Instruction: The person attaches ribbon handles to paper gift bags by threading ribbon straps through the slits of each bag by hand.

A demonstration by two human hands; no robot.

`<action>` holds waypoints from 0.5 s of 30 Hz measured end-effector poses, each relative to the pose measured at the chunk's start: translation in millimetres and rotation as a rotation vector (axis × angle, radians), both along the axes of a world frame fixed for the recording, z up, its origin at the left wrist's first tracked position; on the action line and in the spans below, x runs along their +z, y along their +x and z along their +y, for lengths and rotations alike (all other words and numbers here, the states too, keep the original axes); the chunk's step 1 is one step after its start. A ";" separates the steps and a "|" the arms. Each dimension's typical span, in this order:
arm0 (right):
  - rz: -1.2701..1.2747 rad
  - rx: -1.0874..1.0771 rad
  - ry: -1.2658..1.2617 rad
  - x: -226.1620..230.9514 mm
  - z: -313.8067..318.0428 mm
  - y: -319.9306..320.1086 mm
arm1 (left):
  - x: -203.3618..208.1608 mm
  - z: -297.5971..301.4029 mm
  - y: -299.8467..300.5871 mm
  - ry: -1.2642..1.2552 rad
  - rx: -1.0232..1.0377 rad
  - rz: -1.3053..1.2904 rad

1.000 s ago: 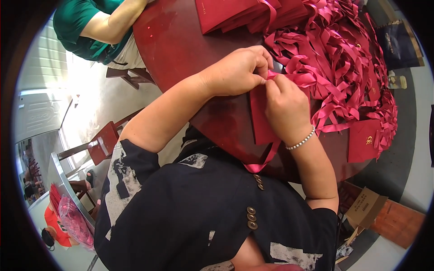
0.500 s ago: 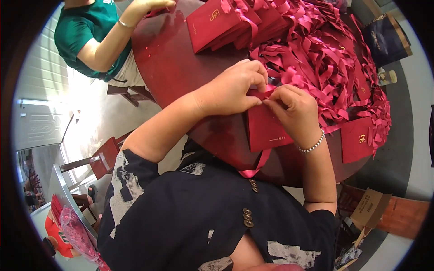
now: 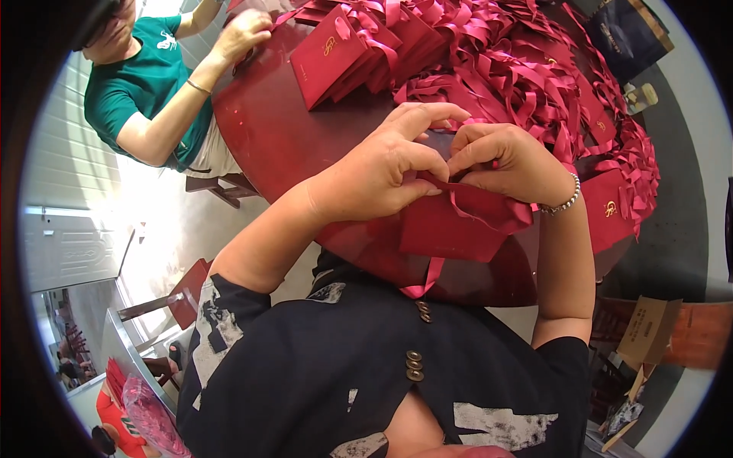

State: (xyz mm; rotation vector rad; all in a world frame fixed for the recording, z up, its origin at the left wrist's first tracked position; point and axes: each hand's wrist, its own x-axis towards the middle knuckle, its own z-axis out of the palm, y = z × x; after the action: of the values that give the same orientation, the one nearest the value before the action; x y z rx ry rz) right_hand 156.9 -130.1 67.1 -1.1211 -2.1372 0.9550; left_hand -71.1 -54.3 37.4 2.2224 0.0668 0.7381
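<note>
A dark red paper gift bag (image 3: 450, 235) stands at the table's near edge in front of me. My left hand (image 3: 397, 164) pinches the bag's upper edge between thumb and index finger, its other fingers stretched out above. Close beside it, my right hand (image 3: 513, 160) has thumb and fingertips pressed together on a red ribbon (image 3: 489, 221), which loops down over the bag's front. The fingertips of both hands nearly meet and partly hide the ribbon's end. Another ribbon strip (image 3: 424, 281) hangs over the table edge below the bag.
Beyond my hands, red ribbon-handled bags (image 3: 330, 57) stand in a row beside a large ribbon heap (image 3: 519, 84). Another red bag (image 3: 607, 210) lies to the right. Across the table (image 3: 256, 114) sits a person in a green shirt (image 3: 153, 84). An open carton (image 3: 649, 332) is at lower right.
The bag has tipped, and its top opening now faces me more. Both hands have shifted slightly lower, and the ribbon now loops across the bag. The other person's hand has come further into view.
</note>
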 end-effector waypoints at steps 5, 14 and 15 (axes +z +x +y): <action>0.042 0.082 0.000 -14.4 -0.2 2.1 | -8.9 1.6 0.5 -0.251 -0.121 0.012; -0.289 -0.080 0.337 -15.2 -3.7 5.8 | -6.0 10.4 -4.0 -0.344 -0.232 0.328; -0.257 -0.195 0.268 -15.3 2.6 21.6 | -7.2 10.9 -4.1 -0.349 -0.302 0.297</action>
State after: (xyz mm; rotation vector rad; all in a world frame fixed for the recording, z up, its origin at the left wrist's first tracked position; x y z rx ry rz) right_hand 178.5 -127.6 51.8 -1.3407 -2.2211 0.4401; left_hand -75.2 -43.5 30.2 1.9307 0.0051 0.2087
